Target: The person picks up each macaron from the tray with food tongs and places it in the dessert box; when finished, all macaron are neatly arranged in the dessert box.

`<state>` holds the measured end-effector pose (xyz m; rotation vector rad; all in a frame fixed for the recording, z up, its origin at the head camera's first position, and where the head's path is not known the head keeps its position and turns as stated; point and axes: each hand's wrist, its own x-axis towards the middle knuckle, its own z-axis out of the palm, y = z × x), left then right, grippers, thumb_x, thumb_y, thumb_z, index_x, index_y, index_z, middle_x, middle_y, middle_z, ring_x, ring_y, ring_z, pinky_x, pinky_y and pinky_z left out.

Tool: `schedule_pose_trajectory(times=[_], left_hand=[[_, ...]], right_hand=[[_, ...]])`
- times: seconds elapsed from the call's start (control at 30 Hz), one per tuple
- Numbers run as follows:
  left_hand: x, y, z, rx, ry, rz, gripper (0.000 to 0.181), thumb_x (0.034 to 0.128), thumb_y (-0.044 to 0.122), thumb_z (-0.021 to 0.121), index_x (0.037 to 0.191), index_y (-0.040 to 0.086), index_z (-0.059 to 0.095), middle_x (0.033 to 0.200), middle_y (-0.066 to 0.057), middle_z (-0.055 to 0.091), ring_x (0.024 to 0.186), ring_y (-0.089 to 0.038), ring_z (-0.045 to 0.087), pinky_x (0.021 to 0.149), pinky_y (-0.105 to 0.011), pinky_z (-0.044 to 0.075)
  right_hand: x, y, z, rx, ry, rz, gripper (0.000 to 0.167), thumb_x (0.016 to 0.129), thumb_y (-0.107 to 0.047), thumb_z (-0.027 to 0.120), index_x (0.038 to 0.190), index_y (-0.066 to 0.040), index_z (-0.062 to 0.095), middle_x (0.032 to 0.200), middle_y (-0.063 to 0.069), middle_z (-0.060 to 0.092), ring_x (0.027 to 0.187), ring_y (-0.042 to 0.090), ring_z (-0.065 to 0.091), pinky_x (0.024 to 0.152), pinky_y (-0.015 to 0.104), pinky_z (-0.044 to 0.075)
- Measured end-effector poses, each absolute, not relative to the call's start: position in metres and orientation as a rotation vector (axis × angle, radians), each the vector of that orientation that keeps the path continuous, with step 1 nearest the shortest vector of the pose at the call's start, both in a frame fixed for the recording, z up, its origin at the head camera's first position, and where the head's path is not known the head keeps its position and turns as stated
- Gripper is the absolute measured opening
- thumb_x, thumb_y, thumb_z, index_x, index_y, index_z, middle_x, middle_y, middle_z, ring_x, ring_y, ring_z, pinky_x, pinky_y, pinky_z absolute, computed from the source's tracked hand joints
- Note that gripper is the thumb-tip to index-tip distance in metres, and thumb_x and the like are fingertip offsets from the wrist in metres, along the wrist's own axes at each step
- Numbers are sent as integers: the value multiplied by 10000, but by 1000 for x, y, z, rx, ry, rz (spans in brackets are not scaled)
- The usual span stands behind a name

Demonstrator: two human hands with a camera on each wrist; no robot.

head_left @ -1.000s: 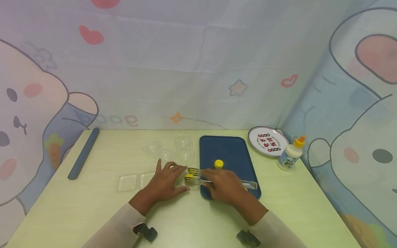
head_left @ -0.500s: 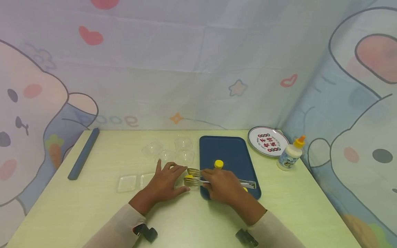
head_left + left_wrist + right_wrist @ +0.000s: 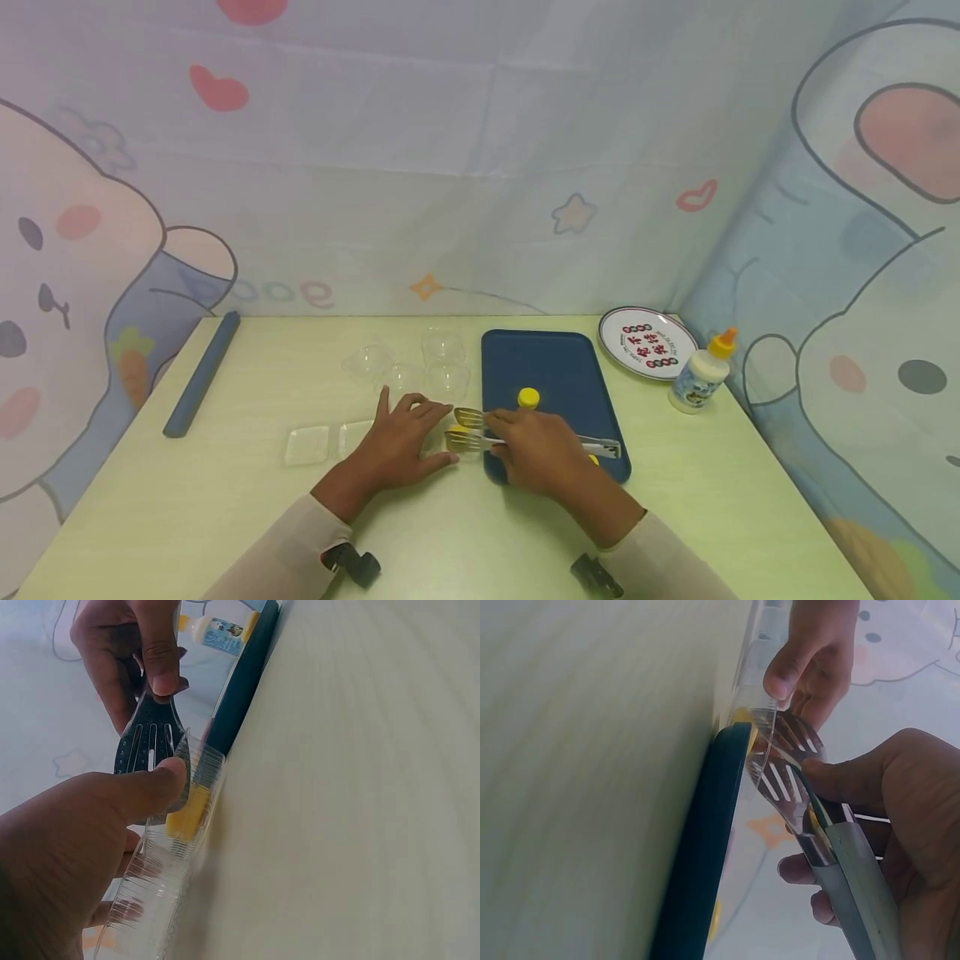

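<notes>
Apparently, the placing of a yellow piece [image 3: 187, 816] in a clear container [image 3: 159, 900] is in hand, lower centre of the head view.
Tongs [image 3: 819, 851] are gripped by the right hand [image 3: 543, 450]; whether the piece is clamped cannot be told. The container is spanned by the loosely spread left hand [image 3: 401, 437]; a careful release seems called for.

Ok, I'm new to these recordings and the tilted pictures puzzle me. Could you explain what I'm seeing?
No machine works here, only a person's bare hands. The wide picture was taken from the person's head, the two tilted ones from the left and right wrists. The right hand grips metal tongs. The left hand rests at a clear container, where a yellow piece sits by the tongs' slotted ends; whether they pinch it is hard to tell. On the table there are also a blue tray with more yellow pieces, clear domed plastic, a printed plate, a bottle and a blue-grey bar.
</notes>
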<state>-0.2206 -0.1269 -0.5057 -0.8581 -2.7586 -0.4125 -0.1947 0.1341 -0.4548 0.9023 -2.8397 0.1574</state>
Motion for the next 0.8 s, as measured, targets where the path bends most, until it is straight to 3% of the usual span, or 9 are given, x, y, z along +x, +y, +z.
schedule_pose_trajectory(times=[0.2, 0.6, 0.8], left_hand=[[-221, -125, -505, -837, -2770, -383, 705, 952, 558, 790, 1511, 158, 631, 1445, -44, 723, 1394, -348, 602, 1194, -886, 262], [-215, -139, -496, -811, -2758, -350, 814, 918, 600, 807, 1547, 126, 600, 1514, -60, 666, 1423, -369, 566, 1228, -863, 232], [-208, -157, -492, -763, -2736, -352, 742, 924, 559, 814, 1507, 135, 637, 1494, -62, 673, 1409, -375, 578, 1208, -878, 248]], right_hand=[[-195, 140, -455, 880, -2840, 206, 478, 999, -271, 813, 1455, -172, 705, 1436, -8, 752, 1208, 221, 776, 881, 457, 670], [-197, 163, -465, 873, -2617, 324, 492, 957, -274, 865, 1418, -164, 732, 1336, 21, 794, 1131, 218, 796, 833, 399, 672], [-197, 179, -468, 817, -2636, 350, 502, 955, -255, 864, 1427, -150, 728, 1381, 46, 776, 1222, 276, 776, 934, 477, 663]])
